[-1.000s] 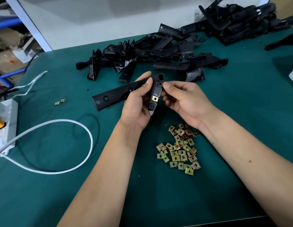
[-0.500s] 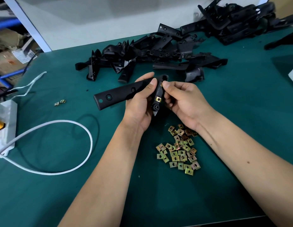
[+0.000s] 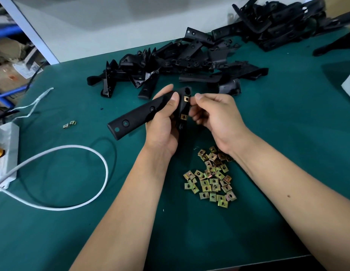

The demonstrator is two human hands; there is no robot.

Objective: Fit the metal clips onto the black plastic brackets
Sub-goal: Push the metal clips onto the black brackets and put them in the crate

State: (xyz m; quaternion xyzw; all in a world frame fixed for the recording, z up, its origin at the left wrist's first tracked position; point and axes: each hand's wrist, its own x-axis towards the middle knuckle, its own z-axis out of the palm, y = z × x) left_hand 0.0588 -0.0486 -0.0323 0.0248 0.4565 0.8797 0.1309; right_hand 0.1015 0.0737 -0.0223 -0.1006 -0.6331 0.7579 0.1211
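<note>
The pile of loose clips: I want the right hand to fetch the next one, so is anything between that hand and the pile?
Nothing visible. The right hand hovers beside the held bracket, and the pile of loose clips lies uncovered on the mat just below its wrist.

A dark green mat (image 3: 287,133) covers the work table. Beyond its far edge stands a pale grey wall (image 3: 111,22). At far left, blue shelving (image 3: 6,31) holds cardboard boxes (image 3: 8,79). A white cable (image 3: 88,153) loops across the left side.
</note>
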